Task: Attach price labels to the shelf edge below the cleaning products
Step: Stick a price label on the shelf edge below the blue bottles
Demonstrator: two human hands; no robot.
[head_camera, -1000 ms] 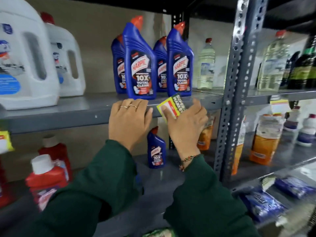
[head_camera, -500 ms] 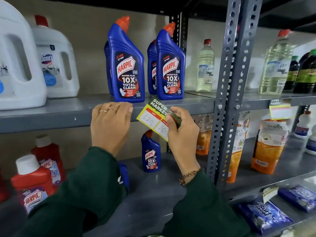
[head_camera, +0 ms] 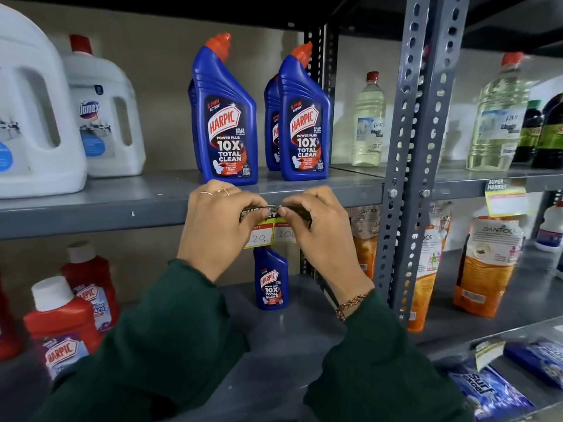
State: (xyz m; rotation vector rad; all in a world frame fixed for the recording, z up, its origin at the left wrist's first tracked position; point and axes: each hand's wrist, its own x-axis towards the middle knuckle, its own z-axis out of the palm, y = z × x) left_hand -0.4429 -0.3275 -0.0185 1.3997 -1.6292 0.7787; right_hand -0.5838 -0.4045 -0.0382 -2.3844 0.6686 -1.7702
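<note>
Head view: both hands, left [head_camera: 217, 222] and right [head_camera: 316, 229], pinch the yellow paper price label [head_camera: 271, 231] against the grey metal shelf edge [head_camera: 91, 219], at 6 o'clock from the blue plastic cleaner bottles [head_camera: 227, 117]; next it likely needs pressing flat.

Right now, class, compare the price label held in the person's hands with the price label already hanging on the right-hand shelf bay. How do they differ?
1. The held price label is gripped by the left hand and right hand; the hanging price label is touched by nobody.
2. The held one sits below the blue Harpic bottles; the hanging one sits below a clear bottle.
3. The held one shows handwritten numbers; the hanging one is too blurred to read.

Both have yellow borders.
</note>
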